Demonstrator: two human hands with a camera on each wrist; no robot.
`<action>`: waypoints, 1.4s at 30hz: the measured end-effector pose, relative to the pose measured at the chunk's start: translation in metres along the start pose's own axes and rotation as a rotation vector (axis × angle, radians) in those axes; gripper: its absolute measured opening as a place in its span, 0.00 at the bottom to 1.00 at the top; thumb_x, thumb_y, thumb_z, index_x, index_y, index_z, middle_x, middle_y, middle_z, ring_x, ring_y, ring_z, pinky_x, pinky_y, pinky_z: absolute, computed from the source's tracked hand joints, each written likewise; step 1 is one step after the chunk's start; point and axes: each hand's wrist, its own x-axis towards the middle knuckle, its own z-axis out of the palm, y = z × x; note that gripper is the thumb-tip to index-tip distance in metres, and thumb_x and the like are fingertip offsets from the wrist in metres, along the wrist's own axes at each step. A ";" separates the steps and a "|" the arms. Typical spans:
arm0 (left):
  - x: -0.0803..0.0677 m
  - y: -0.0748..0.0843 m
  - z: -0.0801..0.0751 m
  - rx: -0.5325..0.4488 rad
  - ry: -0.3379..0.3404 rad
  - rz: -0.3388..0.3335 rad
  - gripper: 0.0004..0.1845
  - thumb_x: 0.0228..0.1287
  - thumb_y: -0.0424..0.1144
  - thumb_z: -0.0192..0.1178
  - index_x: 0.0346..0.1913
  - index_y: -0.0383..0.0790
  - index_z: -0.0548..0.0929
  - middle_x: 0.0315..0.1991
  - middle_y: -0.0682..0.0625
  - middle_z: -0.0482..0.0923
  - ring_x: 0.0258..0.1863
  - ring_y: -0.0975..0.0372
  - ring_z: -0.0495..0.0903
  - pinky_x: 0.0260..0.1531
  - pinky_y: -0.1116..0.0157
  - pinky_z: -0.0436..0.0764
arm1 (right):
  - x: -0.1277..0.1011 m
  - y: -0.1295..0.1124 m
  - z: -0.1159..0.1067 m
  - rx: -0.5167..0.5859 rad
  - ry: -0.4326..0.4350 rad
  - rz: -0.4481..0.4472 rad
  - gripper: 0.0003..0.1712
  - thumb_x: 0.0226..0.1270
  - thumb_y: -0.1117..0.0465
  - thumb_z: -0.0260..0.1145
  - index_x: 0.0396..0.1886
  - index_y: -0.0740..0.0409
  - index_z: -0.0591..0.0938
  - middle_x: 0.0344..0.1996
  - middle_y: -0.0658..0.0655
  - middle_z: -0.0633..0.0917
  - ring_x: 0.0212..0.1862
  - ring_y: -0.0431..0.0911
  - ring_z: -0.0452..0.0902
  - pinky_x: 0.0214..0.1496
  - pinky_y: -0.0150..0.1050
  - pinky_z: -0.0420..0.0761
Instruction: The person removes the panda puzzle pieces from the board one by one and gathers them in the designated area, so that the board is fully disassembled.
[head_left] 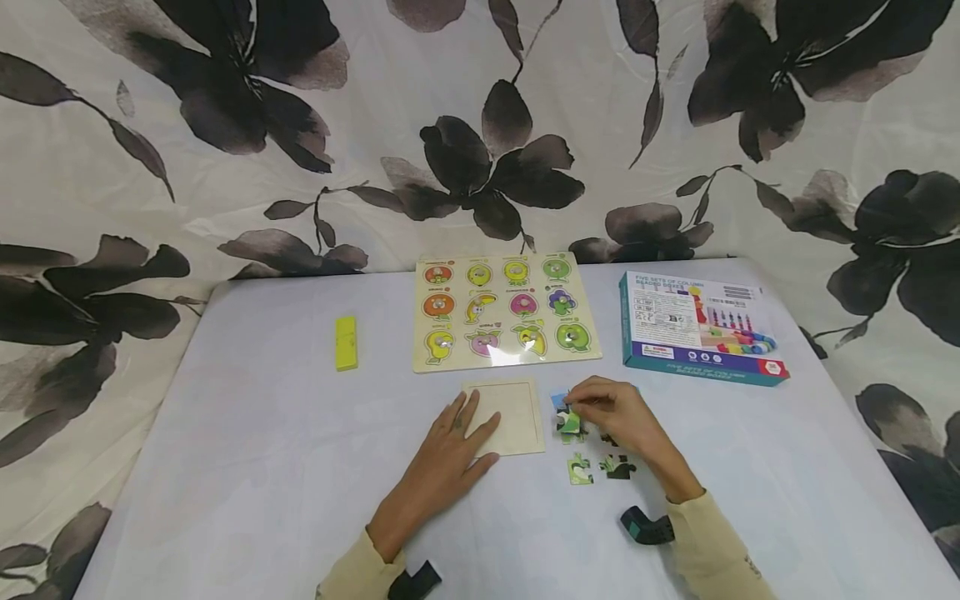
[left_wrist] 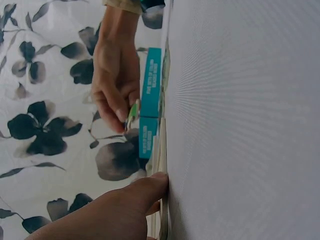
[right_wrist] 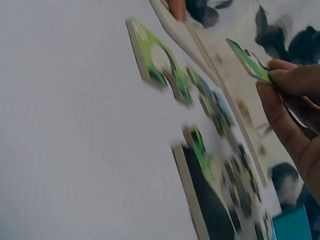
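Note:
A square wooden puzzle frame (head_left: 517, 421) lies on the white table, its recess bare. My left hand (head_left: 450, 442) rests on the frame's left side with fingers spread; in the left wrist view the thumb (left_wrist: 150, 190) lies on its edge. Just right of the frame, my right hand (head_left: 618, 412) pinches a green jigsaw piece (right_wrist: 248, 62) between thumb and fingertips, raised above the table. Beneath and beside that hand lie several loose pieces, among them a green and white piece (head_left: 579, 469) and a mostly black piece (head_left: 618, 467). Some pieces are partly hidden by the right hand.
Behind the frame lies a fruit puzzle board (head_left: 507, 312). A blue and white box (head_left: 701, 329) sits at the back right, and a yellow block (head_left: 346, 343) stands to the left. A flower-patterned cloth (head_left: 480, 100) hangs behind the table.

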 end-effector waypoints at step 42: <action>-0.001 0.001 -0.001 -0.006 0.001 0.002 0.28 0.68 0.51 0.56 0.69 0.47 0.70 0.74 0.38 0.51 0.75 0.46 0.46 0.70 0.48 0.54 | -0.071 0.046 -0.061 -0.076 -0.023 0.162 0.09 0.63 0.71 0.64 0.40 0.62 0.86 0.43 0.61 0.84 0.39 0.36 0.79 0.41 0.29 0.81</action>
